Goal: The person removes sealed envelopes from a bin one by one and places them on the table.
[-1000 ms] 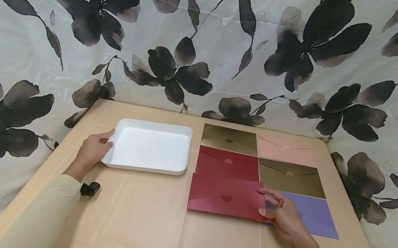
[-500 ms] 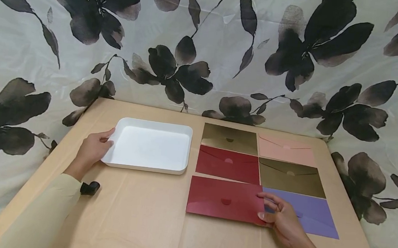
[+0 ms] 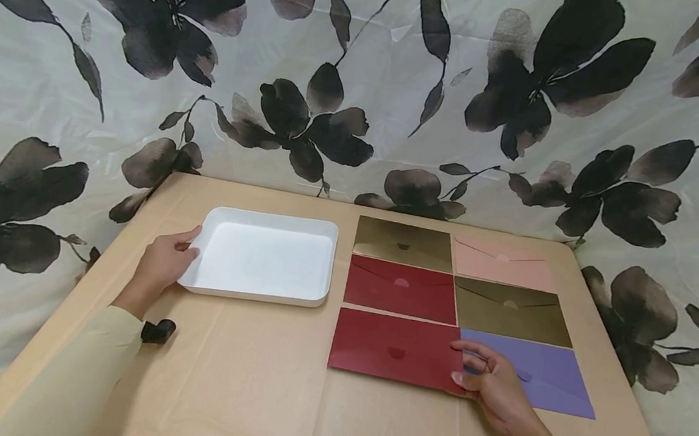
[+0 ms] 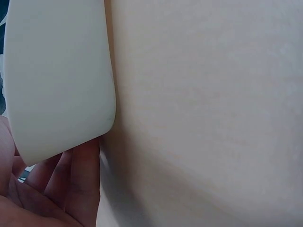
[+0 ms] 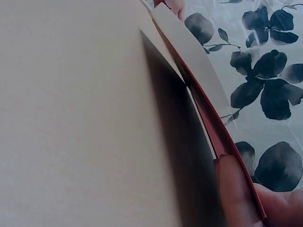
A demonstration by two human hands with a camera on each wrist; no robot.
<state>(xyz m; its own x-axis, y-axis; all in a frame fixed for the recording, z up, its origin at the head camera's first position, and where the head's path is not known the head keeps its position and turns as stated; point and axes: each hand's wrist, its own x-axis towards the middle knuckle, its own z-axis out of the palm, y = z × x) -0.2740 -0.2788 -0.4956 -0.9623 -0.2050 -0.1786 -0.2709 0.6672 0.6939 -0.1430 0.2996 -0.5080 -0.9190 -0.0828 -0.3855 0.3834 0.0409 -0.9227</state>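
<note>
My right hand (image 3: 506, 398) pinches the right edge of a dark red envelope (image 3: 396, 351) between thumb and fingers. In the right wrist view that envelope (image 5: 208, 109) is seen edge-on, raised off the table with a dark shadow beside it. A second red envelope (image 3: 401, 291) lies just behind it, and a purple envelope (image 3: 552, 381) is partly hidden by my right hand. My left hand (image 3: 159, 265) holds the left side of a shallow white tray (image 3: 254, 297). Seen from the left wrist, the tray (image 4: 59, 80) has its corner between the thumb side and the fingers.
Gold envelopes lie at the back left (image 3: 404, 245) and middle right (image 3: 512, 313) of the envelope group. A pink envelope (image 3: 501, 264) is at the back right. The wooden table (image 3: 249, 385) ends against a flower-printed cloth (image 3: 403, 74).
My right hand has drawn the held red envelope slightly toward me, uncovering the near edge of the red one behind. Most recently its near edge rose a little. My left hand and the tray stay put.
</note>
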